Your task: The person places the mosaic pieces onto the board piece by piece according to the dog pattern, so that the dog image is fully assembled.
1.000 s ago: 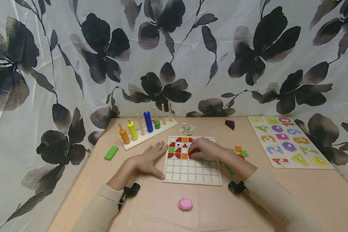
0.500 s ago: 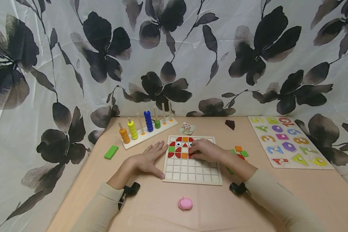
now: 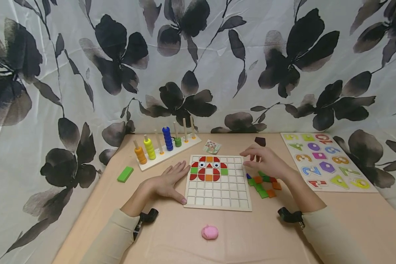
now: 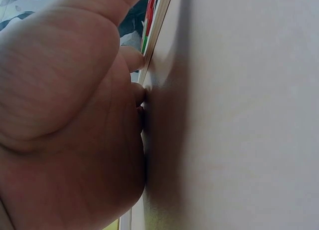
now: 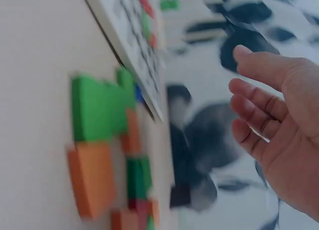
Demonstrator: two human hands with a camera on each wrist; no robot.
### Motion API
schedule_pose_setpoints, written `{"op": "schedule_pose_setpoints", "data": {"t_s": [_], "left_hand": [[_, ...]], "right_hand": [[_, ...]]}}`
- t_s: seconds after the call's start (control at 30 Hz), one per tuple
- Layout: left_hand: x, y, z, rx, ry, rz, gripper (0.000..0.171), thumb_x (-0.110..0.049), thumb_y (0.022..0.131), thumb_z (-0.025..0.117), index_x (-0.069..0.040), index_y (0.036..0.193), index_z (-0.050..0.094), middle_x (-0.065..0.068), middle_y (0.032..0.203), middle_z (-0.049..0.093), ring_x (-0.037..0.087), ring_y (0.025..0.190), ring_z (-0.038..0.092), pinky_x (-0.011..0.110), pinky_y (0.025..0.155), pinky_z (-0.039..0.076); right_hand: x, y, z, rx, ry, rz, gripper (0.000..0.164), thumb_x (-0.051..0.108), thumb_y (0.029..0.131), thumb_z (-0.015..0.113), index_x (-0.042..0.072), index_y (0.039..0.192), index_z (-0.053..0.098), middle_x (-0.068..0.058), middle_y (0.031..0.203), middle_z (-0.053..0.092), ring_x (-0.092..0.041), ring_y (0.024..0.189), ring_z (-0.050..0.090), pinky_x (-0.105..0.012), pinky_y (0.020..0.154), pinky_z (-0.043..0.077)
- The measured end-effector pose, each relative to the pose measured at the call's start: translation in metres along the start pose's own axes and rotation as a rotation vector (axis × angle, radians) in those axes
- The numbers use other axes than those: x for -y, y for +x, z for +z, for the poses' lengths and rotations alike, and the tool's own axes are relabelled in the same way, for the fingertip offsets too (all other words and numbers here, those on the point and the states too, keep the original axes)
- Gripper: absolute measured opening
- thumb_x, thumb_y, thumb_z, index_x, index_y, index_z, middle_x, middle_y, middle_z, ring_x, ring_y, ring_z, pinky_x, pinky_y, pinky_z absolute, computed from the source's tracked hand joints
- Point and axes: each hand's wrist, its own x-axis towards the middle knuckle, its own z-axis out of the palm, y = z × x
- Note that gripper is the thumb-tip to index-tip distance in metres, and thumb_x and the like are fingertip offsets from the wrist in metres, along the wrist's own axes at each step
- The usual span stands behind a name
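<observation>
A white grid board point(image 3: 217, 194) lies mid-table, its upper left squares filled with red, orange, green and eye-printed tiles point(image 3: 209, 169) in a face-like pattern. My left hand point(image 3: 166, 183) rests flat on the table with spread fingers, its thumb and fingertips at the board's left edge. In the left wrist view the palm point(image 4: 70, 110) fills much of the frame. My right hand point(image 3: 265, 161) hovers past the board's right edge, fingers relaxed and holding nothing. Loose green, orange, red and blue tiles point(image 3: 261, 189) lie below it; the right wrist view shows green tiles point(image 5: 102, 108) nearby.
A white peg stand point(image 3: 165, 156) with coloured rings stands behind left, a green block point(image 3: 125, 174) in front of it. A picture card point(image 3: 212, 146) lies behind the board, a dark piece point(image 3: 260, 141) farther right. A number puzzle point(image 3: 344, 185) lies right, a pink lump point(image 3: 210, 232) in front.
My right hand has moved right, off the board to over the loose tiles, and its fingers have loosened. Red and green tiles it covered now show on the board. My left hand stays put.
</observation>
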Motion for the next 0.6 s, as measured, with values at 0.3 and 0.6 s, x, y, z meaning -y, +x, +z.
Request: {"op": "schedule_pose_setpoints", "data": {"t_s": [0.3, 0.6], "left_hand": [[-0.001, -0.002, -0.001, 0.004, -0.014, -0.011, 0.126, -0.073, 0.065, 0.071, -0.020, 0.156, 0.000, 0.007, 0.161, -0.012, 0.026, 0.147, -0.011, 0.050, 0.117, -0.005], [-0.002, -0.002, 0.000, -0.003, -0.024, -0.016, 0.127, -0.073, 0.064, 0.072, -0.021, 0.156, 0.001, 0.006, 0.161, -0.011, 0.025, 0.147, -0.011, 0.050, 0.117, -0.005]], "right_hand": [[-0.041, -0.027, -0.037, 0.095, 0.046, 0.195, 0.023, 0.017, 0.084, 0.075, 0.019, 0.107, 0.073, 0.001, 0.095, 0.067, -0.021, 0.083, 0.054, -0.029, 0.069, 0.049], [-0.070, -0.040, -0.036, 0.378, 0.139, 0.280, 0.019, 0.012, 0.077, 0.080, 0.007, 0.094, 0.072, -0.003, 0.076, 0.063, -0.019, 0.071, 0.055, -0.024, 0.064, 0.048]]}}
